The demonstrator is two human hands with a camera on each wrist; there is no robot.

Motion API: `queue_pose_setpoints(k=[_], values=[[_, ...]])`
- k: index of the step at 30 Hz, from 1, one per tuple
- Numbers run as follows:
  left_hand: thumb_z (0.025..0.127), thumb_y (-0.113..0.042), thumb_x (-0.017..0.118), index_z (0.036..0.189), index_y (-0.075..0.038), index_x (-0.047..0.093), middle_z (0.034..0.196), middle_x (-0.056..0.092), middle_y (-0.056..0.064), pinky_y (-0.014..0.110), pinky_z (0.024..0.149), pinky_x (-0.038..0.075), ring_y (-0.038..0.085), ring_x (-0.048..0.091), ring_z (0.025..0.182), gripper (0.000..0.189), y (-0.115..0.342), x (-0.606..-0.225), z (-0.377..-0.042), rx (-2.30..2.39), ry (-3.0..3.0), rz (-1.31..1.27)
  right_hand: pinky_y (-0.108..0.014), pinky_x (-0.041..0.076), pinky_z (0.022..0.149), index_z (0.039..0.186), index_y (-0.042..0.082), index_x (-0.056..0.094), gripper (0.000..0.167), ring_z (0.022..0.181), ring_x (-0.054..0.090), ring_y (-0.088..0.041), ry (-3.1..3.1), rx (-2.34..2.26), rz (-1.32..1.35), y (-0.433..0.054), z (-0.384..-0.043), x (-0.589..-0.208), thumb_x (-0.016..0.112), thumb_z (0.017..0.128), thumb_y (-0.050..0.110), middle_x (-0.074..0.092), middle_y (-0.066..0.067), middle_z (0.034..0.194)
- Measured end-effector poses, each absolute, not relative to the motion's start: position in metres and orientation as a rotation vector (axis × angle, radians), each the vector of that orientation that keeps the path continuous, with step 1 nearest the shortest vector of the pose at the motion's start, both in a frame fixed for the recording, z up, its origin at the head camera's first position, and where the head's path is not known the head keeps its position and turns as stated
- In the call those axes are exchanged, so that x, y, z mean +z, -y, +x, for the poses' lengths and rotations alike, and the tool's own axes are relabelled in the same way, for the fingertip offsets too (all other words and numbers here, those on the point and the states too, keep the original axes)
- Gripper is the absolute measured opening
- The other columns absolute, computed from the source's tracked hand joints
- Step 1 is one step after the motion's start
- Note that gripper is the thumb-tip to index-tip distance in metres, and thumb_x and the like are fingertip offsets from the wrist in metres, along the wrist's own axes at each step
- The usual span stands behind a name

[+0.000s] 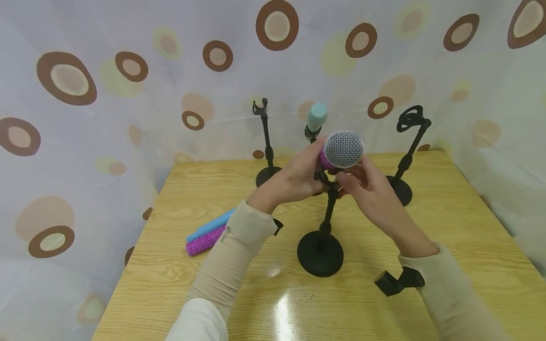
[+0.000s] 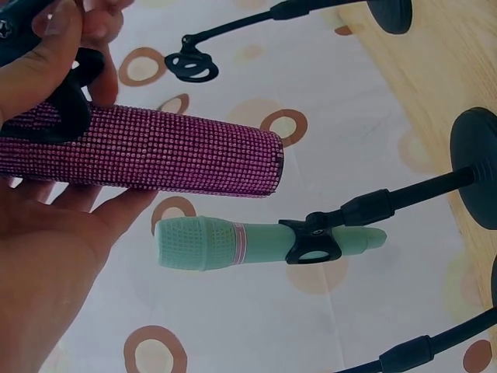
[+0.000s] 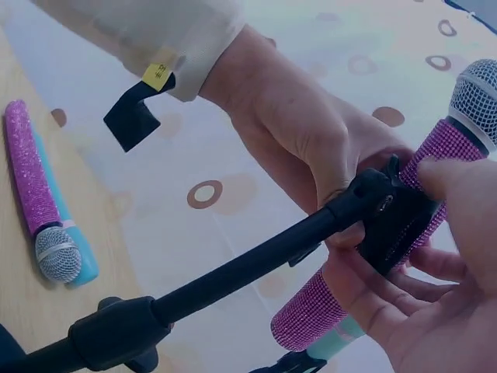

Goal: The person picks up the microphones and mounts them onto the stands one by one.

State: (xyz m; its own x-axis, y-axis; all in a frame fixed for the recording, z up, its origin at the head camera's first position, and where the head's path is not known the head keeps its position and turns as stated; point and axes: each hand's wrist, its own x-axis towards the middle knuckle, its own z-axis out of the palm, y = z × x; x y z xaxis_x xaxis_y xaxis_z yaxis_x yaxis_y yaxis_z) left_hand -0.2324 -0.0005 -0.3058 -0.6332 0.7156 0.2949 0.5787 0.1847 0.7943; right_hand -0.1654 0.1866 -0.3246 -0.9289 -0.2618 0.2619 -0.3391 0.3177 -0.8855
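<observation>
A microphone (image 1: 343, 149) with a silver mesh head and a purple rhinestone handle lies in the clip (image 3: 396, 221) of a black stand (image 1: 320, 253). My left hand (image 1: 294, 177) grips the handle and clip from the left, its palm below the handle in the left wrist view. From the other side, my right hand (image 3: 458, 272) holds the microphone at the clip, thumb on the purple handle below the mesh head. Both hands' fingers partly hide the clip. The handle's tail end (image 2: 264, 163) sticks out past the clip.
Behind stands another stand bearing a mint green microphone (image 2: 210, 245). Stands with bare clips rise at back left (image 1: 266, 137) and back right (image 1: 411, 154). A glittery purple microphone (image 3: 31, 171) and a blue one (image 1: 213, 225) lie at left on the wooden table (image 1: 264, 303).
</observation>
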Motion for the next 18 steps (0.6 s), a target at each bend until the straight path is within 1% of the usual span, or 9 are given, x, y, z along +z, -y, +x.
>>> queue_pose_setpoints(k=[2,5,7,9,14,18], values=[[0.08,0.017,0.07,0.149,-0.011,0.022,0.146,0.04,0.011,0.029,0.106,0.048,0.019,0.048,0.134,0.089,0.001,-0.305,-0.233,1.443,-2.291,1.266,-0.021,0.054,0.088,0.15,0.016,0.028,0.055,0.107,0.065,-0.009,2.505,1.732,0.538,-0.184,-0.168,-0.322,0.053,0.103,0.03,0.053,-0.015,0.137],[0.079,0.011,0.075,0.15,-0.012,0.021,0.148,0.041,0.009,0.026,0.11,0.043,0.017,0.045,0.138,0.092,0.002,-0.304,-0.233,1.407,-2.326,1.262,-0.021,0.052,0.093,0.148,0.017,0.028,0.056,0.111,0.065,-0.011,2.49,1.77,0.507,-0.182,-0.168,-0.322,0.056,0.102,0.03,0.051,-0.013,0.138],[0.077,0.009,0.079,0.151,-0.011,0.022,0.147,0.043,0.008,0.022,0.114,0.038,0.015,0.044,0.139,0.095,0.002,-0.303,-0.233,1.336,-2.409,1.311,-0.02,0.051,0.094,0.146,0.016,0.03,0.053,0.112,0.065,-0.011,2.449,1.793,0.517,-0.182,-0.168,-0.324,0.057,0.101,0.027,0.05,-0.013,0.139],[0.077,0.008,0.079,0.15,-0.01,0.024,0.146,0.045,0.008,0.021,0.115,0.035,0.015,0.044,0.138,0.093,0.002,-0.302,-0.233,1.317,-2.437,1.335,-0.018,0.052,0.093,0.142,0.014,0.034,0.047,0.112,0.064,-0.009,2.396,1.812,0.531,-0.182,-0.168,-0.326,0.057,0.101,0.024,0.049,-0.014,0.139],[0.08,0.007,0.077,0.145,-0.007,0.034,0.138,0.051,0.008,0.021,0.11,0.041,0.014,0.05,0.129,0.079,0.002,-0.304,-0.233,1.331,-2.424,1.358,-0.015,0.052,0.091,0.131,0.013,0.04,0.035,0.113,0.062,-0.002,2.271,1.871,0.549,-0.181,-0.169,-0.333,0.057,0.1,0.014,0.048,-0.022,0.141],[0.078,0.009,0.076,0.14,-0.007,0.043,0.131,0.055,0.006,0.022,0.106,0.043,0.014,0.053,0.121,0.072,0.004,-0.307,-0.233,1.351,-2.443,1.372,-0.014,0.052,0.09,0.126,0.013,0.041,0.03,0.113,0.061,0.002,2.221,1.886,0.554,-0.179,-0.17,-0.339,0.057,0.1,0.011,0.048,-0.023,0.139]])
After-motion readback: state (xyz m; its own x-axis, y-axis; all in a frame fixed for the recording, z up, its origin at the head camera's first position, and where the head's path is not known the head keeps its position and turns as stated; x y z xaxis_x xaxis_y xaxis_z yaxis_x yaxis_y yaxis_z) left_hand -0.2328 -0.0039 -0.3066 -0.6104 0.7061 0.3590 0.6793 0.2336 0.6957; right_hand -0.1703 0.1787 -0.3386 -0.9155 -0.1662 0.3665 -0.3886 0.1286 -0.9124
